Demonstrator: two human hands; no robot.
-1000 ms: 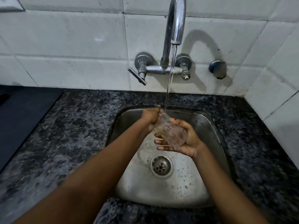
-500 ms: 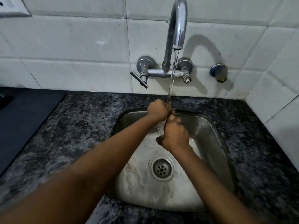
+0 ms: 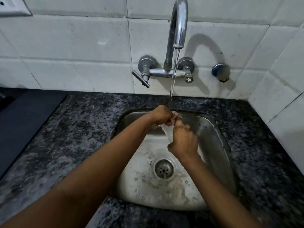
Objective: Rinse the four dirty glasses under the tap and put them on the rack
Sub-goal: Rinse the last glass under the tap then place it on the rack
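Right under the running tap (image 3: 178, 22), both hands meet over the steel sink (image 3: 213, 137), with a clear glass (image 3: 167, 131) held between them. The left hand (image 3: 162, 115) sits at the far end of the glass, its fingers curled around the upper part where the stream of water (image 3: 173, 76) lands. The right hand (image 3: 184, 142) is nearer the person and a little lower, back of the hand upward, fingers wrapped over the lower part of the glass. Only a narrow pale strip of the glass shows between the two hands; it slants from the left hand down toward the right hand, and most of it is hidden by fingers. Which end is the mouth cannot be told.

Below the right hand, in the floor of the sink, lies the round drain (image 3: 163, 168), with water drops and streaks around it. Beyond the left hand, on the white tiled wall (image 3: 74, 46), the tap's lever handle (image 3: 140, 79) points down and left. To the left of the left forearm spreads the dark speckled stone worktop (image 3: 74, 129), and farther left a flat black surface (image 3: 24, 116) lies on it.
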